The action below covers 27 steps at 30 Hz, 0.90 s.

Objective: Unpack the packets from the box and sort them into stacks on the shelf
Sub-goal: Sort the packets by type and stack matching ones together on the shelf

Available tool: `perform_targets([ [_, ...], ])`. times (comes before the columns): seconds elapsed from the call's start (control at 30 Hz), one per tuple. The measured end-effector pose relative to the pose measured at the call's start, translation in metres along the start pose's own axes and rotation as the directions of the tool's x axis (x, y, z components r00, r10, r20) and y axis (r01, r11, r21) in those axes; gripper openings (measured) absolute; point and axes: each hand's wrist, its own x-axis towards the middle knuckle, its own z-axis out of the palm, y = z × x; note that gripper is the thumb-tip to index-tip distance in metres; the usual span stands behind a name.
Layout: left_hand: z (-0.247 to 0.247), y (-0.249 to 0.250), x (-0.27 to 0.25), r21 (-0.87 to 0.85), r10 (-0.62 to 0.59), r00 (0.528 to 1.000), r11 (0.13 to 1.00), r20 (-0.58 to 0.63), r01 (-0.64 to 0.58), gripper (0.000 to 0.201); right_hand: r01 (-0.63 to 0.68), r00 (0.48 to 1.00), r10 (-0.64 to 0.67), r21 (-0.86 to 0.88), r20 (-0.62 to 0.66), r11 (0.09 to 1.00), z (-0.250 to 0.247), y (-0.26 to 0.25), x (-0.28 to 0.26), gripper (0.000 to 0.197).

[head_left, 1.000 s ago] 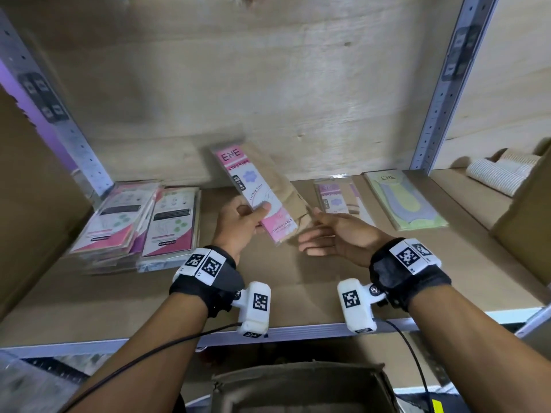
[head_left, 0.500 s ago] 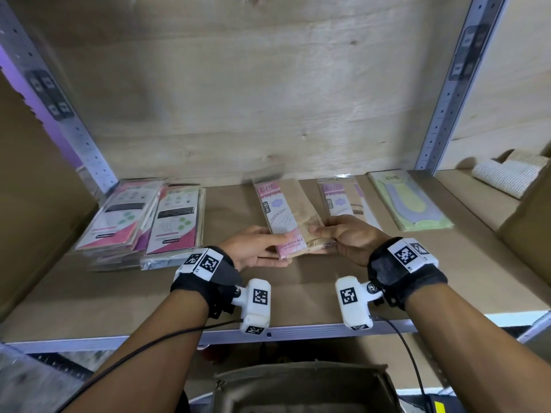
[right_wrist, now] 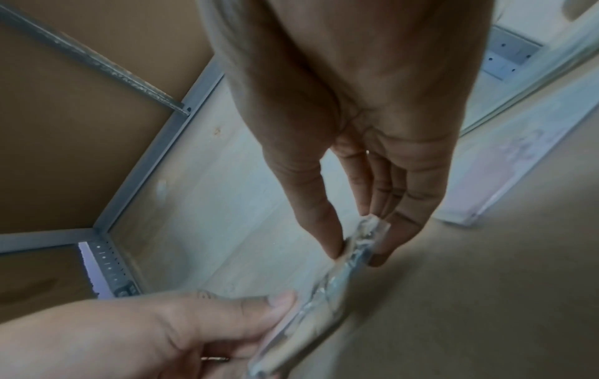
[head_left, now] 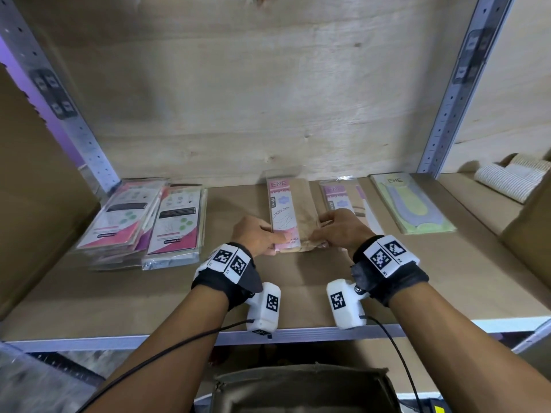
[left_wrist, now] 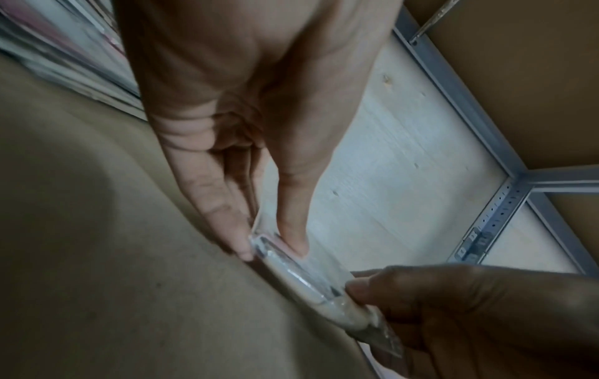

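Observation:
A pink-and-brown ENE packet point(head_left: 290, 213) in clear wrap lies lengthwise on the brown shelf board point(head_left: 179, 296), near its middle. My left hand point(head_left: 259, 238) pinches the packet's near left corner between thumb and fingers point(left_wrist: 291, 230). My right hand point(head_left: 337, 231) pinches the near right corner point(right_wrist: 356, 243). In both wrist views the packet's thin near edge point(left_wrist: 301, 277) sits at or just above the board. The open box point(head_left: 301, 391) stands below the shelf front, its inside hidden.
Two stacks of pink-and-white packets point(head_left: 149, 222) lie at the shelf's left. A purple ENE packet point(head_left: 343, 198) and a green-yellow ENE packet point(head_left: 408, 204) lie to the right. Metal uprights point(head_left: 459, 84) frame the bay. Rolled striped cloth point(head_left: 507, 180) sits in the neighbouring bay.
My left hand brought the packet down from a tilted, raised hold to flat on the shelf. My right hand came in and took its near right corner.

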Motion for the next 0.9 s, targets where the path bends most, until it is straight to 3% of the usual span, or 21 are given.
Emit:
perform_targets([
  [0.13,0.002,0.001,0.007,0.097,-0.008,0.999,0.995,-0.030,0.011,0.045,-0.016,0.999,0.010,-0.122,-0.049,0.992,0.000,-0.003,0.000,0.053],
  [0.33,0.002,0.005,0.011,0.207,0.002,0.999,0.978,-0.034,0.005,0.052,0.002,0.997,-0.020,-0.224,-0.077,0.975,0.003,-0.008,-0.005,0.040],
  [0.6,0.001,0.008,0.009,0.232,0.011,0.999,0.973,-0.033,-0.003,0.049,0.024,0.997,-0.045,-0.290,-0.066,0.957,0.005,-0.009,-0.003,0.033],
  [0.8,-0.013,0.017,0.007,0.355,0.031,0.994,0.935,-0.100,0.007,0.044,0.087,0.986,-0.128,-0.334,-0.103,0.939,0.003,-0.013,-0.009,0.059],
  [0.9,-0.039,0.021,0.007,0.315,0.062,0.978,0.949,-0.198,0.004,0.045,0.187,0.968,-0.225,-0.276,-0.113,0.943,0.007,-0.026,-0.014,0.038],
])
